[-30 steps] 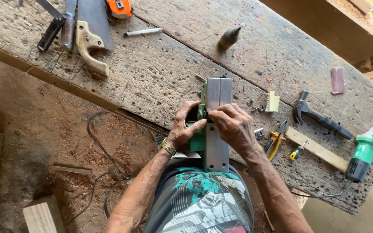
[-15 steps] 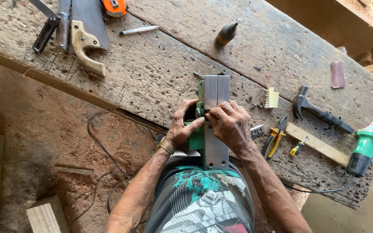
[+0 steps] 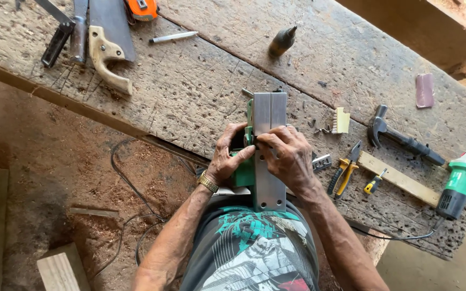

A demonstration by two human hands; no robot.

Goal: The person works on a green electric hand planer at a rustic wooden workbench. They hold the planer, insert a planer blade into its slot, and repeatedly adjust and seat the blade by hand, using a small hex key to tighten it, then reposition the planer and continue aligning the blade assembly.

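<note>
While the green electric planer [image 3: 260,156] lies upside down with its grey metal sole facing up at me, I have it where I can get at its middle: the front half rests on the near edge of the table [image 3: 200,91] and the rear end hangs off toward my belly at six o'clock, so my body and the board steady it between them. Turned over like this, the slot across the sole is open to my fingertips.

From nine o'clock my left hand [image 3: 227,159] comes in, wrist bent, and wraps the green side of the body, thumb up near the sole; that grip is closed around the housing to stop it rolling. From three o'clock my right hand [image 3: 287,156] lies over the sole, knuckles up, fingers curled and pressed together at the middle of the plate. Whether they pinch some small part there I cannot tell, as my own knuckles hide it. Both forearms angle in from below, elbows out, wrists close to my shirt.

What I might need is laid out within reach on the right: yellow-handled pliers [image 3: 343,172] and a small screwdriver [image 3: 374,183] at three o'clock, the black hammer [image 3: 400,137] beyond them at two, and a green angle grinder [image 3: 459,186] farther out. Off at eleven o'clock, well apart, lie the hand saw [image 3: 106,37] and a tape measure [image 3: 144,8], and a dark bottle [image 3: 282,42] sits at twelve.
</note>
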